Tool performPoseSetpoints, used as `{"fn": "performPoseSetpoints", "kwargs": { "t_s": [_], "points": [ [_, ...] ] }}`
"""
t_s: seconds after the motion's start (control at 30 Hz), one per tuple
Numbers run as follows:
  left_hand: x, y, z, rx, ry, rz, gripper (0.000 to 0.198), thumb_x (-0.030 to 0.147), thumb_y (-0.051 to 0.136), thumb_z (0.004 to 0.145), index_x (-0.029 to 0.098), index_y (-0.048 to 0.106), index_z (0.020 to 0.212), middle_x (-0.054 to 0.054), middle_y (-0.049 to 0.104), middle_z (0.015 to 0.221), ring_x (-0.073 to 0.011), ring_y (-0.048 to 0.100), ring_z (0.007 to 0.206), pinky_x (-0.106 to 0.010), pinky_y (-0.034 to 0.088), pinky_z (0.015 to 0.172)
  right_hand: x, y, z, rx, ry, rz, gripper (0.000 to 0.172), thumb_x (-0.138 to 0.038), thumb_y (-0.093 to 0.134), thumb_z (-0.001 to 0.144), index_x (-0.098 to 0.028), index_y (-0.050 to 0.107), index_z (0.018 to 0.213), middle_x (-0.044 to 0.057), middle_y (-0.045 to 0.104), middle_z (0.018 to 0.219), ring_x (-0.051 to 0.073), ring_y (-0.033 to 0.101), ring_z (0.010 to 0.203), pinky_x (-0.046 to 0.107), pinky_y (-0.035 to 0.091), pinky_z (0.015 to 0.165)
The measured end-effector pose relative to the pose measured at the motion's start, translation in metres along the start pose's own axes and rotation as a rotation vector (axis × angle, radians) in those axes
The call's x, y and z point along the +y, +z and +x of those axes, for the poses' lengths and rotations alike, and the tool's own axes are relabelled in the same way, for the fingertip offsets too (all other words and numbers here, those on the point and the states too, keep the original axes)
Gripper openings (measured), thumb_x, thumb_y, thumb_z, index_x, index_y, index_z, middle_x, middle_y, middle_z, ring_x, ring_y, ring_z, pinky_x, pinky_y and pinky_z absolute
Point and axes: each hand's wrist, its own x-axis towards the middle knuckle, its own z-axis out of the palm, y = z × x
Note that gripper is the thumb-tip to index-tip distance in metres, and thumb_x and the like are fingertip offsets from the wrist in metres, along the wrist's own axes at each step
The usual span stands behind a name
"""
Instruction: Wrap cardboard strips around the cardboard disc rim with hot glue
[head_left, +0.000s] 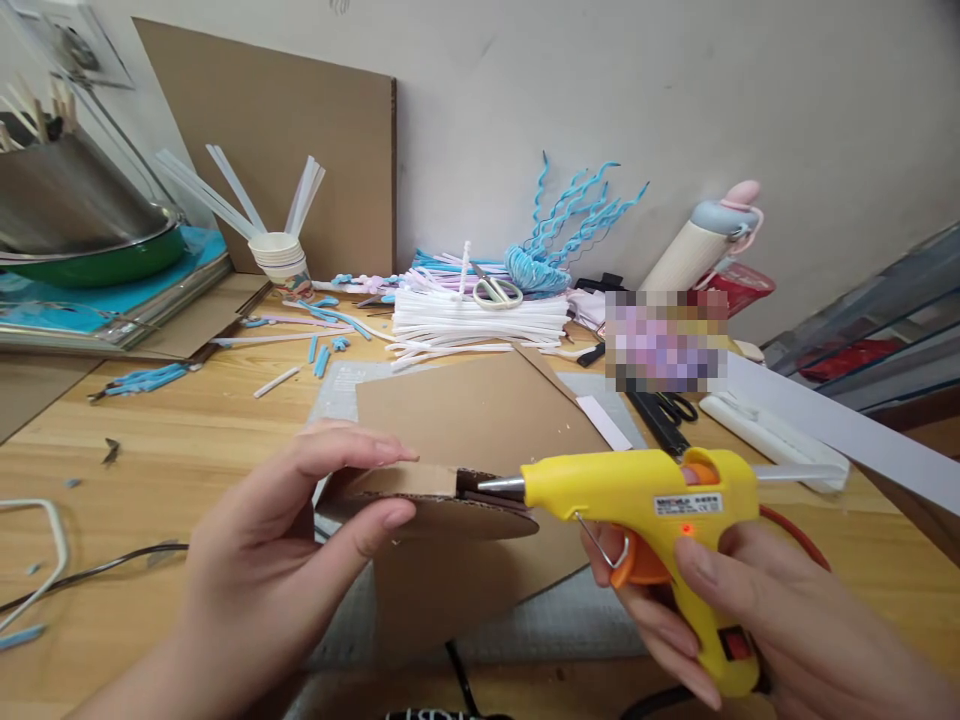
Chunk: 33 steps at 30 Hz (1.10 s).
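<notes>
Pinched between the thumb and fingers of my left hand is a round cardboard piece, seen nearly edge-on. It has two discs with a cardboard strip along part of the rim between them. My right hand is wrapped round the handle of a yellow glue gun, fingers at its orange trigger. The gun's metal nozzle points left and lies at the open gap beside the strip's end; whether it touches is unclear. A glue stick protrudes from the gun's back, and a small red light glows on its side.
A flat cardboard sheet lies on a grey mat below the hands. Behind are white pipe cleaners, scissors, paper cups and a tilted bottle. A cable crosses the left side.
</notes>
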Motion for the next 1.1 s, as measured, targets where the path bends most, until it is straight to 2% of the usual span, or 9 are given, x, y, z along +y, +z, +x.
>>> {"fn": "performPoseSetpoints", "kwargs": {
  "t_s": [0.1,0.2,0.3,0.47,0.6,0.83,0.9,1.03,1.1],
  "points": [
    [0.001,0.000,0.002,-0.023,0.012,-0.102,0.023,0.018,0.070,0.085,0.033,0.067,0.103,0.007,0.075,0.097,-0.0155,0.070,0.095,-0.027,0.061,0.087,-0.003,0.006,0.005,-0.043,-0.023,0.028,0.024,-0.053,0.073,0.086,-0.028,0.076,0.088,-0.002,0.057,0.061,0.008,0.045,0.045,0.017,0.046,0.041],
    [-0.001,-0.001,0.004,-0.038,0.020,-0.116,0.025,0.016,0.071,0.085,0.032,0.067,0.104,0.007,0.075,0.097,-0.0153,0.070,0.096,-0.025,0.061,0.085,-0.003,0.010,0.005,-0.078,-0.022,0.108,0.023,-0.047,0.070,0.090,-0.025,0.075,0.094,0.000,0.063,0.076,0.007,0.047,0.050,0.016,0.046,0.042],
    [-0.003,-0.002,0.003,-0.054,0.053,-0.125,0.026,0.014,0.070,0.085,0.032,0.066,0.105,0.006,0.074,0.097,-0.0139,0.070,0.096,-0.023,0.061,0.085,0.000,0.010,0.004,-0.129,-0.002,0.186,0.026,-0.046,0.062,0.096,-0.023,0.074,0.099,0.002,0.062,0.086,0.004,0.045,0.052,0.013,0.045,0.043],
    [-0.005,0.000,0.003,-0.053,0.087,-0.104,0.026,0.012,0.068,0.086,0.031,0.066,0.104,0.003,0.074,0.096,-0.0166,0.070,0.094,-0.029,0.062,0.083,-0.001,0.012,0.009,-0.240,0.040,0.284,0.032,-0.047,0.055,0.100,-0.022,0.074,0.102,0.004,0.062,0.092,0.002,0.044,0.051,0.009,0.040,0.042],
    [-0.006,0.000,0.003,-0.066,0.087,-0.105,0.026,0.013,0.068,0.088,0.031,0.066,0.106,0.004,0.073,0.099,-0.0147,0.070,0.096,-0.026,0.060,0.084,-0.008,0.017,0.013,-0.255,0.071,0.327,0.033,-0.047,0.057,0.099,-0.020,0.074,0.098,0.003,0.062,0.087,0.001,0.041,0.049,0.008,0.039,0.041],
    [-0.006,-0.001,0.004,-0.054,0.099,-0.091,0.026,0.012,0.069,0.087,0.029,0.065,0.105,0.003,0.073,0.097,-0.0156,0.071,0.094,-0.027,0.062,0.081,0.006,0.015,0.003,-0.122,0.036,0.130,0.034,-0.053,0.057,0.097,-0.023,0.071,0.103,0.002,0.060,0.082,0.005,0.042,0.051,0.015,0.041,0.045],
    [-0.005,-0.001,0.004,-0.061,0.104,-0.104,0.026,0.012,0.069,0.087,0.030,0.065,0.106,0.003,0.073,0.097,-0.0156,0.070,0.093,-0.027,0.062,0.080,0.011,0.013,0.002,-0.124,0.030,0.109,0.034,-0.055,0.057,0.096,-0.025,0.071,0.103,0.001,0.056,0.074,0.008,0.041,0.053,0.017,0.042,0.045],
    [-0.004,-0.001,0.004,-0.066,0.087,-0.105,0.026,0.012,0.068,0.087,0.030,0.065,0.105,0.002,0.072,0.097,-0.0169,0.070,0.094,-0.029,0.062,0.079,0.010,0.013,0.005,-0.181,0.022,0.128,0.037,-0.056,0.051,0.098,-0.026,0.072,0.103,0.002,0.057,0.081,0.005,0.036,0.049,0.016,0.036,0.042],
    [-0.004,-0.001,0.004,-0.067,0.090,-0.104,0.027,0.011,0.068,0.087,0.030,0.065,0.106,0.002,0.073,0.098,-0.0159,0.071,0.094,-0.027,0.062,0.079,0.007,0.013,0.008,-0.215,0.044,0.161,0.040,-0.056,0.046,0.100,-0.025,0.071,0.103,-0.001,0.054,0.076,0.003,0.034,0.046,0.014,0.032,0.040]
  ]
}}
